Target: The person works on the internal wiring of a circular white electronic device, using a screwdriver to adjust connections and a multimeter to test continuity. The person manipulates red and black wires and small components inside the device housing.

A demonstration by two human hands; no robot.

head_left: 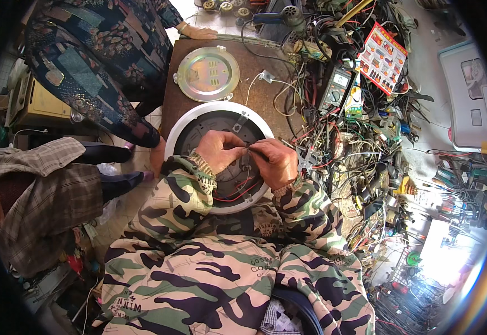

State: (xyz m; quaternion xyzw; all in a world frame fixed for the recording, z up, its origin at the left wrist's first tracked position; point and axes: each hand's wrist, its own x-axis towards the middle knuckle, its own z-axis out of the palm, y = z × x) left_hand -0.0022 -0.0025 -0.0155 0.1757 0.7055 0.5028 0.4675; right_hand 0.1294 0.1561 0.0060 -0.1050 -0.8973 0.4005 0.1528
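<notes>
My left hand (218, 151) and my right hand (276, 162) meet over a round appliance (179, 132) with a white rim and dark interior. Both have fingers pinched at one small spot near its middle; what they grip there is too small to make out, possibly a thin wire. Red wires (232, 196) lie inside the appliance below my hands, and a metal bracket (238, 125) sits near its top. A round metal plate (207, 73) with tabs lies just beyond it. A small fitting (265, 77) with pale wires rests to the plate's right.
Brown workbench (174, 109); tangled wires and tools crowd its right, with a multimeter (335, 92), red-bordered sheet (383, 58) and hot-air tool (291, 19). A person in patterned clothes (81, 61) stands left, one hand (198, 32) on the bench's far edge. A person in plaid (48, 206) is at lower left.
</notes>
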